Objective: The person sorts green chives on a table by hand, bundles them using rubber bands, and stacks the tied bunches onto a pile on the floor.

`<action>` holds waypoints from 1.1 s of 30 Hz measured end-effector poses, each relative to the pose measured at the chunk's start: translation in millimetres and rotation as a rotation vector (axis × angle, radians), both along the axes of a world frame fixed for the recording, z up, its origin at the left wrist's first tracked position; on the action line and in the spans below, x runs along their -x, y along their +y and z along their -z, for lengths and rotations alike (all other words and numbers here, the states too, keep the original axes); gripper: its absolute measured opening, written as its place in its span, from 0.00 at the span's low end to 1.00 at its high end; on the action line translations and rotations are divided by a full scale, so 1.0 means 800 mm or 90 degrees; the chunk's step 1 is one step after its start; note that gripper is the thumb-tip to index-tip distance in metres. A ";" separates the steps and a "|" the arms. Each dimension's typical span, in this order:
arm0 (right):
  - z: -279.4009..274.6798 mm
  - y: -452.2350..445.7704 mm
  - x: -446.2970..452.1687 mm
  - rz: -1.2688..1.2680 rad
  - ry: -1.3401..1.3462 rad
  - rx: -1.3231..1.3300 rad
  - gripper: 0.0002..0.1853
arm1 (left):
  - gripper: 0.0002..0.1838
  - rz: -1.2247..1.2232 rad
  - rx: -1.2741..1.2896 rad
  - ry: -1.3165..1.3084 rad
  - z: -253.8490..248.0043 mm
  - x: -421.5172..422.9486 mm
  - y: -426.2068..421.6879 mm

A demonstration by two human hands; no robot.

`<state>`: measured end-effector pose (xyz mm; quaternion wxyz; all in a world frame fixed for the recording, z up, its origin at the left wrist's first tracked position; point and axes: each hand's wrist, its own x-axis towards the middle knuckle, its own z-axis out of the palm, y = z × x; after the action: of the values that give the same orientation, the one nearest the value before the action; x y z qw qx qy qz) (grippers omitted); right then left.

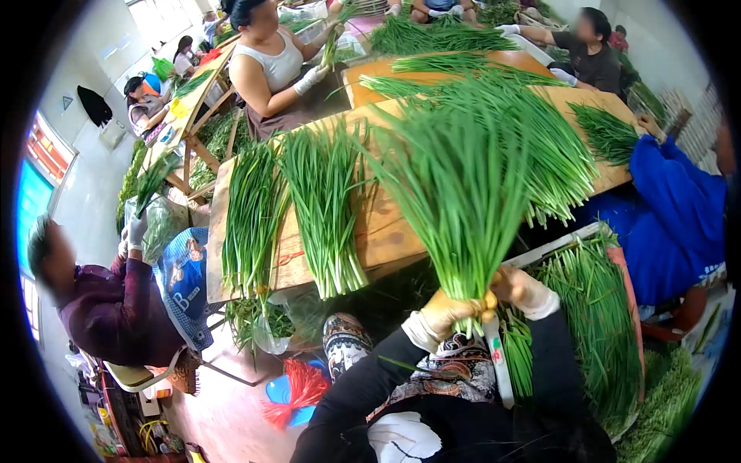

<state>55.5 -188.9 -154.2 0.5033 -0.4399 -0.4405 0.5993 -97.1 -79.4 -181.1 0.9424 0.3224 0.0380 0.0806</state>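
Note:
A large bunch of garlic chives (463,201) stands upright in front of me, its leaf tips blurred and fanned out over the table. My left hand (448,315), in a yellowish glove with a white cuff, is closed round the lower stalks. On the other side of the stalk ends, my right hand (526,292) has its curled fingers against the bunch; it is gloved too and slightly blurred. Just beyond lie two flat bundles of chives, one at the left (251,216) and one nearer the middle (323,208), roots towards me.
A wooden table (386,224) carries a big chive heap (532,139). At my right is a crate (634,324) full of chives. Red ties (297,392) lie on a blue stool (282,390). A person in a purple top (108,316) sits left; others work beyond.

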 end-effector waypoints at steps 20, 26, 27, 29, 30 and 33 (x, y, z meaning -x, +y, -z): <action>0.020 -0.070 -0.031 0.558 0.269 0.057 0.20 | 0.18 0.156 -0.200 0.162 0.123 0.094 -0.027; -0.073 -0.141 -0.101 0.894 -0.095 -0.321 0.23 | 0.18 0.137 -0.280 0.160 0.116 0.114 -0.030; -0.107 -0.146 -0.087 0.987 -0.204 -0.281 0.25 | 0.18 0.139 -0.276 0.171 0.113 0.117 -0.032; -0.145 -0.157 -0.073 1.067 -0.448 -0.309 0.22 | 0.18 0.142 -0.271 0.190 0.120 0.124 -0.035; -0.156 -0.162 -0.067 1.050 -0.581 -0.379 0.18 | 0.19 0.141 -0.262 0.211 0.120 0.126 -0.035; -0.177 -0.141 -0.029 0.949 -0.655 -0.387 0.15 | 0.18 0.132 -0.270 0.197 0.113 0.131 -0.039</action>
<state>78.4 -301.4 -12.9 0.5930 -0.6674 -0.3510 -0.2824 -201.9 -110.7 -271.2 0.8401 0.5230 0.1303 -0.0605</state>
